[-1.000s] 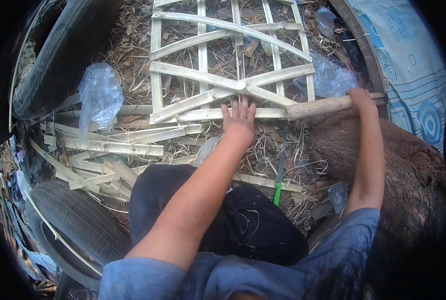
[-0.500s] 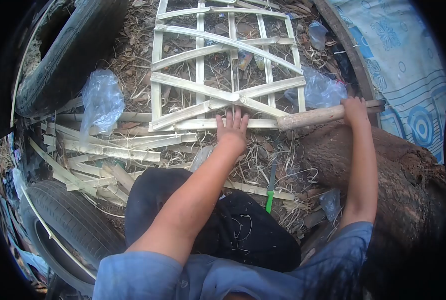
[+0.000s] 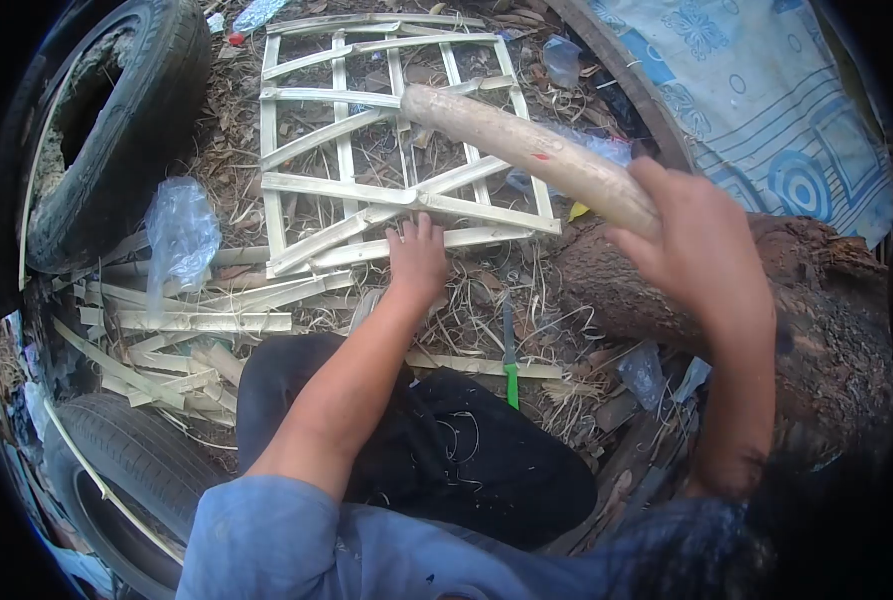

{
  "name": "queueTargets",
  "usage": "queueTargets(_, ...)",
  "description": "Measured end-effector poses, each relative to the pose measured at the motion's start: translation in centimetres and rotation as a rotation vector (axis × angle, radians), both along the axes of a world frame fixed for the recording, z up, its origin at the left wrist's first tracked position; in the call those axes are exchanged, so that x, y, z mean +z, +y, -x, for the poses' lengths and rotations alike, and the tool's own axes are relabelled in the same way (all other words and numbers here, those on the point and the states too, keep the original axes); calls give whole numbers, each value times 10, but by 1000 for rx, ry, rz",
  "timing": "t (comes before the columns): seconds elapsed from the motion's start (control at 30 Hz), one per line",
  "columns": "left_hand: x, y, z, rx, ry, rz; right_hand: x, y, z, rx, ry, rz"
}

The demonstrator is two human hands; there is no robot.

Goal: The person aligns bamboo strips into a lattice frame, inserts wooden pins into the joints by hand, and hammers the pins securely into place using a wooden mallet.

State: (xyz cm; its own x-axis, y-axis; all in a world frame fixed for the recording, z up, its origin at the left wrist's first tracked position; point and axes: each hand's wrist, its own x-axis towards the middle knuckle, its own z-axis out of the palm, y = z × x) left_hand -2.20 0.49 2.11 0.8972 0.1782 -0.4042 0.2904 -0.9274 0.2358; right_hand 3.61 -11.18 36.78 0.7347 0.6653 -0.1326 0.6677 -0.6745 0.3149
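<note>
A lattice of pale flat strips (image 3: 341,189) lies on the littered ground. My left hand (image 3: 419,257) is at its near edge, fingers spread and resting by the lowest strip and the crossing above it. My right hand (image 3: 691,235) is closed round one end of a thick wooden stick (image 3: 536,145). The stick is raised over the right part of the lattice, its far end pointing up and left, hiding some strips. A knife with a green handle (image 3: 512,385) lies on the ground between my left hand and my dark-clothed leg.
Loose strips (image 3: 186,321) are piled at the left, beside a plastic bag (image 3: 183,232). Tires stand at the upper left (image 3: 131,130) and lower left (image 3: 126,460). A thick log (image 3: 806,330) lies at the right, below a blue patterned sheet (image 3: 766,110).
My right hand has lifted the wooden stick from beside the lattice and swung it over the strips. My left hand stays at the near edge. The view has shifted, moving the scene left.
</note>
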Motion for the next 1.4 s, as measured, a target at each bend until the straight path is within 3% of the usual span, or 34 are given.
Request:
queueTargets(0.2,1,-5,-1,108,-76,152,-64,-93,100,-297,295,-559)
queueTargets(0.3,-18,-22,3,61,-468,-411,-111,-142,126,-494,495,-770)
queueTargets(0.33,-3,-21,2,45,-464,-420,-126,-157,128,-610,565,-836)
queueTargets(0.4,27,-23,-5,-56,-330,-55,-147,-181,122,-647,636,-832)
queueTargets(0.47,20,-20,-6,-77,-422,-76,-174,-206,113,-665,697,-821)
queueTargets(0.53,3,-14,-11,-92,-357,86,-201,-226,108,-770,830,-897)
queueTargets(0.67,-8,-11,-16,-95,-383,56,-226,-225,92,-649,800,-927)
queueTargets(0.77,-26,-9,-16,-142,-353,14,-234,-219,83,-708,884,-929)
queueTargets(0.9,-15,-8,-18,-111,-231,81,-226,-217,80,-672,899,-825)
queueTargets(1.0,-14,-7,-17,-127,-246,71,-220,-215,84,-737,909,-941)
queueTargets(1.07,-15,-7,-17,-134,-218,75,-205,-211,77,-692,884,-771)
queueTargets(1.27,-21,-5,-19,-124,-219,129,-193,-204,76,-638,744,-869)
queueTargets(1.33,-21,-6,-18,-118,-216,131,-187,-199,73,-623,784,-616)
queueTargets(1.4,-19,-5,-20,-108,-216,124,-190,-199,77,-619,784,-707)
